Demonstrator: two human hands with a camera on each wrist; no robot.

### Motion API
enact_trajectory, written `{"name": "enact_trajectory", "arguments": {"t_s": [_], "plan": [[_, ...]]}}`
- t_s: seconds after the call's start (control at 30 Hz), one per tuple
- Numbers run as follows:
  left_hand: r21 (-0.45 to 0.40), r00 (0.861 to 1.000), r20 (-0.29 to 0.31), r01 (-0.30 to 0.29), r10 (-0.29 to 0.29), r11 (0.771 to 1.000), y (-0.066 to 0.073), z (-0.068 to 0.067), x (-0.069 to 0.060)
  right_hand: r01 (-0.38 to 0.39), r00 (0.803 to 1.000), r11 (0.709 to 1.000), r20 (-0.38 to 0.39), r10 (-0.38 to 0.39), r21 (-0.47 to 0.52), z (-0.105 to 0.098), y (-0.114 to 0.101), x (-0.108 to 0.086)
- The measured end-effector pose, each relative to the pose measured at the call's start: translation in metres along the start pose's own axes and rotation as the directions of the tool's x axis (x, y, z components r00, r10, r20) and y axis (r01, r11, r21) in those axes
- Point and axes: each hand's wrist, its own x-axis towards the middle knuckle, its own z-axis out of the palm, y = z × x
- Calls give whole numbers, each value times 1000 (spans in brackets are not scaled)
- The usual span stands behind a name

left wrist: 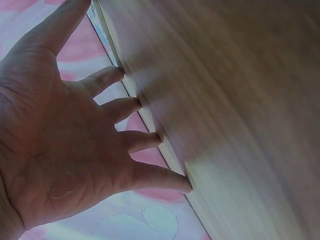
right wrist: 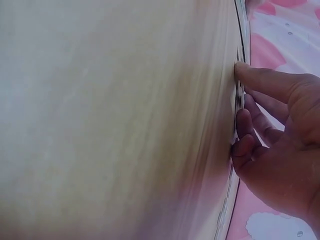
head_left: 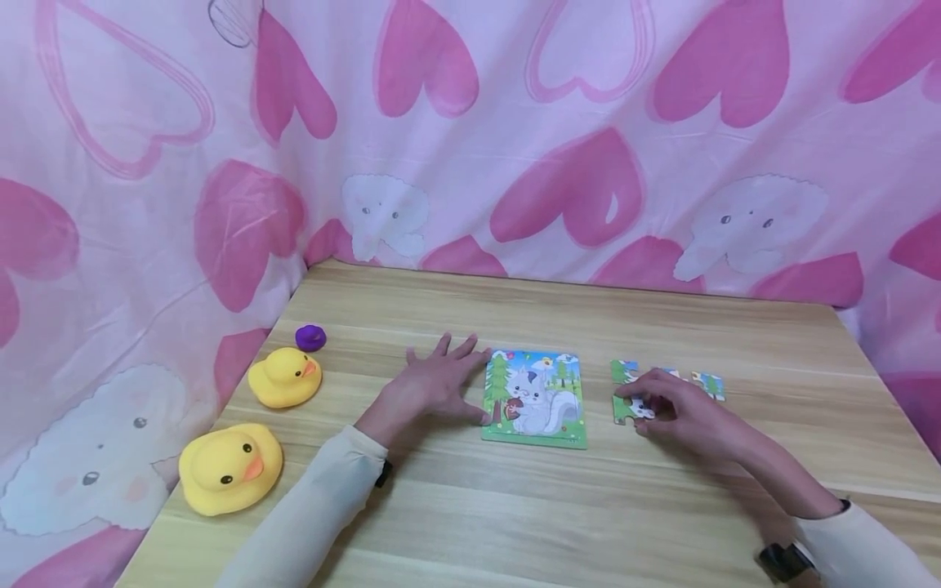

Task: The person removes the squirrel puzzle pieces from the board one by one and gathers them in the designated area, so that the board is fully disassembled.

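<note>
A square squirrel picture board lies flat on the table, its squirrel holding an acorn. My left hand rests at the board's left side, fingers spread and fairly straight; thumb and fingertips reach its left edge. In the left wrist view, that hand's fingertips touch the wood. My right hand, fingers curled, pinches a green and grey jigsaw piece low over the table. The fingers partly cover this piece. Behind the hand lie several more jigsaw pieces, partly hidden.
Along the table's left edge stand a large yellow rubber duck, a smaller yellow duck and a tiny purple duck. Pink heart-patterned cloth hangs behind and left of the wooden table.
</note>
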Motion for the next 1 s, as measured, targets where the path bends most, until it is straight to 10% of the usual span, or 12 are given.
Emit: {"name": "enact_trajectory", "arguments": {"t_s": [0.37,0.8,1.0], "plan": [[16,1000,0,1,-1,1000,1,1,1,-32,999,999,21,32,-13,-3,-10,9],[37,1000,-24,-19,20,999,-2,0,-2,32,994,999,103,-31,-13,39,-73,69],[40,1000,-20,-19,19,999,-1,1,-2,-53,993,989,98,67,-139,60,-100,77]]}}
